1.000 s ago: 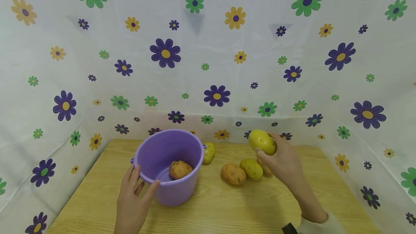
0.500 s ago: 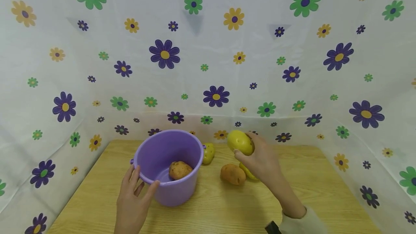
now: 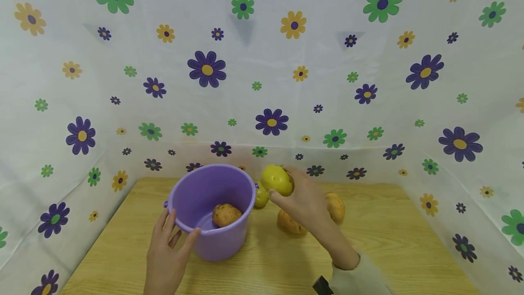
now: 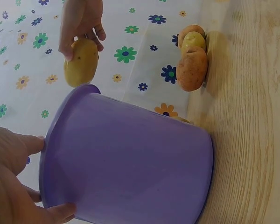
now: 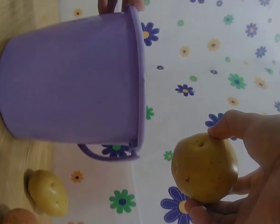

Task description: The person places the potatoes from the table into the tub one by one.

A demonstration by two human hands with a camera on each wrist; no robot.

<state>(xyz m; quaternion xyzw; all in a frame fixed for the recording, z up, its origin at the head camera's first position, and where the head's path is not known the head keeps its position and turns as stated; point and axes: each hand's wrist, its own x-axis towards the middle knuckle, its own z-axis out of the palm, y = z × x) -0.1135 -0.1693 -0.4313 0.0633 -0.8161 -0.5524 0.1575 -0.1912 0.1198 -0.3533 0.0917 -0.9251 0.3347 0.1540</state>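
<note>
A purple bucket (image 3: 223, 245) stands on the wooden table, one brown potato (image 3: 226, 215) inside it. My left hand (image 3: 168, 249) rests against the near-left rim, thumb and fingers spread and fairly straight. In the left wrist view, its fingertips touch the outside of the bucket (image 4: 126, 158). My right hand (image 3: 303, 199) holds a yellow potato (image 3: 276, 180) in the air, just right of the bucket and about at rim height. The right wrist view shows thumb and fingers around that potato (image 5: 205, 168), apart from the bucket (image 5: 74, 79).
Right of the bucket lie more potatoes: a yellow one (image 3: 261, 198) partly hidden behind it, a brown one (image 3: 290, 223) under my right arm, another (image 3: 335, 207) farther right. A smaller yellow potato (image 4: 193, 41) shows in the left wrist view. A flowered sheet (image 3: 270, 81) encloses the table.
My right hand has carried the yellow potato leftward from above the other potatoes to near the bucket. The left hand and bucket have stayed put.
</note>
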